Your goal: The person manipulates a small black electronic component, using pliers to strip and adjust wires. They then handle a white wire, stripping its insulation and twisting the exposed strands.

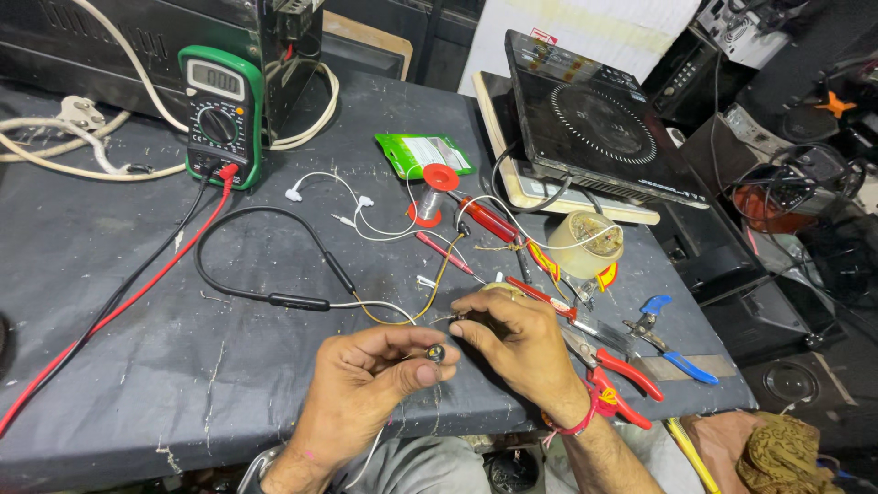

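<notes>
Bare forearms, red thread wristband (578, 423) (right wrist), grey trousers (422, 468)

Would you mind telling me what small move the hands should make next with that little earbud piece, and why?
Probably steady the earbud and bring the wire down to it. The left hand pinches the piece between thumb and fingertip, the right hand holds the thin wire just above it, and the two look not yet joined.

left hand (370, 380) palm up, thumb and forefinger pinched, right hand (517, 338) curled alongside, fingertips meeting, forearms low
</notes>
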